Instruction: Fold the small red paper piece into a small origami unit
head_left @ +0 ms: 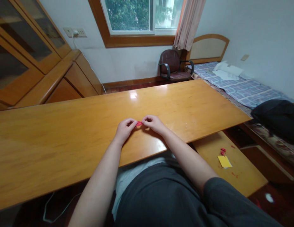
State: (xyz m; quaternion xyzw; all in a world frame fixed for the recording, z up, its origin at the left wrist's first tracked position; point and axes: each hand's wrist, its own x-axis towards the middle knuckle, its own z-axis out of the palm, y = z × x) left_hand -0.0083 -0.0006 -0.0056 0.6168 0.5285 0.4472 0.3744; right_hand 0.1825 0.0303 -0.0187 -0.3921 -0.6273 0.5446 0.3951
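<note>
A small piece of folded red paper (139, 123) is stretched between my two hands, just above the wooden table (66, 135). My left hand (126, 127) pinches its left end between thumb and forefinger. On the other end, the fingertips of my right hand (153, 123) are closed in the same kind of pinch. Most of the paper is covered by the fingers, so its exact shape cannot be made out.
Below the table's right side, a lower wooden surface (208, 151) bears small red folded pieces (223, 152) and a yellow paper stack (224, 161). Further off are a maroon armchair (170, 63), a bed (251, 85) with a black bag (277, 118), and a wooden cabinet (59, 91).
</note>
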